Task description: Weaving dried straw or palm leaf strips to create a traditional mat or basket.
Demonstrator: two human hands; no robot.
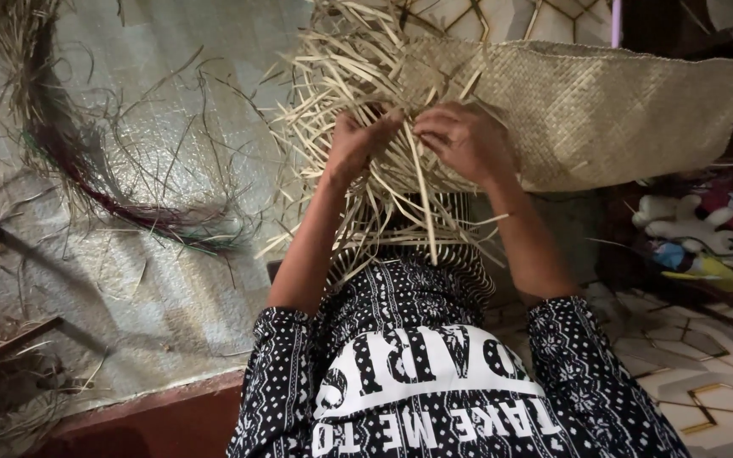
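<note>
A pale woven straw mat (604, 110) lies across my lap and reaches to the right. Its unwoven end is a tangle of loose flat strips (341, 68) that fan out up and to the left, with some hanging down over my patterned black-and-white clothing. My left hand (356, 144) pinches a few strips at the weaving edge. My right hand (464, 140), just beside it, presses fingers into the strips where the woven part begins. The two hands almost touch.
A curved bundle of dried grass with dark red and green strands (86, 170) lies on a grey woven floor sheet (171, 288) to the left. Wooden sticks (10, 339) sit at lower left. Soft toys (689, 225) lie at right above a patterned tile floor (706, 373).
</note>
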